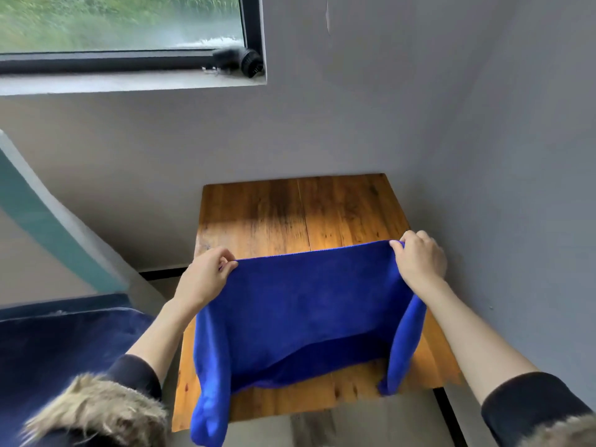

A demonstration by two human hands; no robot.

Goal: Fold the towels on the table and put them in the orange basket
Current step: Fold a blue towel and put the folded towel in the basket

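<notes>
Fur-trimmed dark cuffs at bottom edge. Blue towel hangs stretched betw. both hands over wood surface, side ends drooping, left end past the near edge. Left hand pinches towel's top left corner; right hand pinches top right corner. Grey wall behind; window upper left w/ dark object on sill.
</notes>
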